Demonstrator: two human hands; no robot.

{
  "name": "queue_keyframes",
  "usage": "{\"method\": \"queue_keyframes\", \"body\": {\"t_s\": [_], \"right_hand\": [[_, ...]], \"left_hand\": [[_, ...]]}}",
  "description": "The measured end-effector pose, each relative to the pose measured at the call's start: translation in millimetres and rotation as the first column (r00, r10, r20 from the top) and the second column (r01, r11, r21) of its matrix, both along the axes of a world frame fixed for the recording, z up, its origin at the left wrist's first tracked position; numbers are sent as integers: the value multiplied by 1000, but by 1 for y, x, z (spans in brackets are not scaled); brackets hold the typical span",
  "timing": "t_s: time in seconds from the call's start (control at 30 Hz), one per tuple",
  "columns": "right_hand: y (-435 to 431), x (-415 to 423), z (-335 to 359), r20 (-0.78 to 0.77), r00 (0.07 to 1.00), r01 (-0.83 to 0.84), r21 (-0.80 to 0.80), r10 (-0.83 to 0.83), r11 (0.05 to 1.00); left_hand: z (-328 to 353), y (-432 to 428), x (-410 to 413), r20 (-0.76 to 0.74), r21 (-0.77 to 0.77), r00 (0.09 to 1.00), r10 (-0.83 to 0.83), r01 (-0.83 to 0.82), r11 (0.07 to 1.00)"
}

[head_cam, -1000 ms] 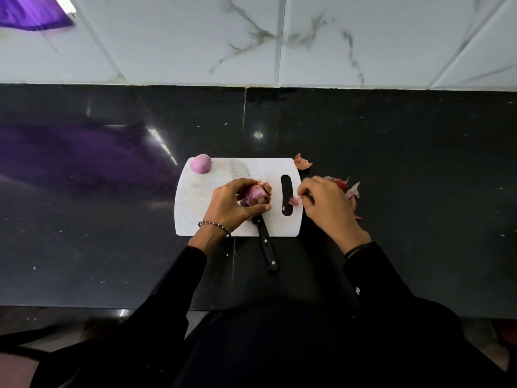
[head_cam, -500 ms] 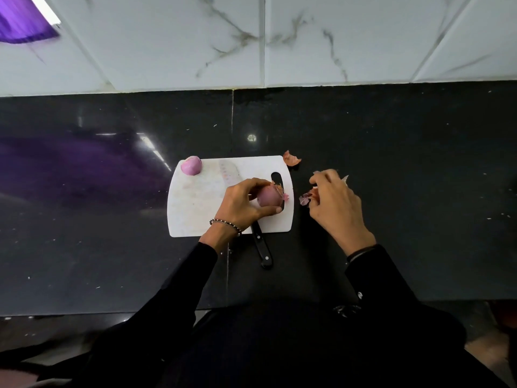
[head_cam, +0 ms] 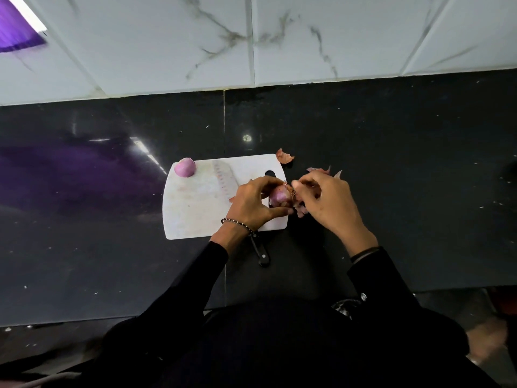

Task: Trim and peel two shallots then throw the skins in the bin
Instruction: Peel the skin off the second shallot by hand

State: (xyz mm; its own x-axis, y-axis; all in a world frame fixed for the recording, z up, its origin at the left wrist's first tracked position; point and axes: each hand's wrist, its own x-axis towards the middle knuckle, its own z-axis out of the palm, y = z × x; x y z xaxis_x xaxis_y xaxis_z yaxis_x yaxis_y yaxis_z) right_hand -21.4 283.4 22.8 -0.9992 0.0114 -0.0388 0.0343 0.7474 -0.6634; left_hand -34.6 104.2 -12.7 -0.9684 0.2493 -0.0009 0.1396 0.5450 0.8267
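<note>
Marble-veined white tiles back a glossy black table (head_cam: pixel 112 219), on which a white cutting board (head_cam: pixel 195 208) lies just in front of the person. One peeled shallot (head_cam: pixel 184 167) sits at the board's far left corner. The second shallot (head_cam: pixel 279 196) is over the board's right edge, pinched in the curled fingers (head_cam: pixel 265 182) of the left hand (head_cam: pixel 251 203). The right hand (head_cam: pixel 324 203) closes its fingertips (head_cam: pixel 296 184) on a strip of papery skin at the bulb's top; how firm that pinch is I cannot quite tell, since the hand hides it. Loose skins (head_cam: pixel 284 156) are scattered on the table beyond the board's right side.

The likely trouble: thin skin may tear short and leave patches stuck on. A hard tug could pull the smooth bulb from the left hand and send it rolling. The knife (head_cam: pixel 261 253) lies under the left wrist with its handle towards the person, so a careless elbow might knock it. Scattered scraps could be missed when binning.
</note>
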Motion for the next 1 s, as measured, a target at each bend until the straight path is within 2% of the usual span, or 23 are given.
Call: {"method": "queue_keyframes", "body": {"t_s": [0.13,0.23,0.3,0.47,0.63,0.7,0.8,0.87,0.97,1.0], "right_hand": [[-1,1,-2,39,998,-50,-94,53,994],[1,-1,-9,47,999,-6,-86,10,996],[1,-1,-11,85,996,28,-150,-15,988],[0,3,-4,206,976,163,-443,-77,881],[-3,0,1,317,943,276,-572,-102,773],[-3,-2,1,402,908,369,-631,-119,683],[-3,-5,0,521,849,493,-722,-88,485],[-2,-8,-3,577,815,561,-759,-56,331],[1,-12,-6,675,736,677,-734,-50,53],[1,-13,-7,685,726,687,-727,-63,8]], "left_hand": [[1,6,-1,-31,-17,999,-18,17,1000],[-1,6,-1,-11,-27,1000,-12,11,1000],[-2,5,-1,4,-25,1000,-4,4,1000],[-7,6,-1,-58,-90,998,-32,27,996],[-11,9,-4,-152,-192,986,-70,40,981],[-11,10,-5,-148,-170,986,-71,45,984],[-10,10,-3,-117,-109,992,-55,43,993],[-9,11,-2,-77,-56,997,-26,22,998],[-7,12,1,8,56,998,56,-57,997],[-8,12,1,30,84,997,75,-77,993]]}}
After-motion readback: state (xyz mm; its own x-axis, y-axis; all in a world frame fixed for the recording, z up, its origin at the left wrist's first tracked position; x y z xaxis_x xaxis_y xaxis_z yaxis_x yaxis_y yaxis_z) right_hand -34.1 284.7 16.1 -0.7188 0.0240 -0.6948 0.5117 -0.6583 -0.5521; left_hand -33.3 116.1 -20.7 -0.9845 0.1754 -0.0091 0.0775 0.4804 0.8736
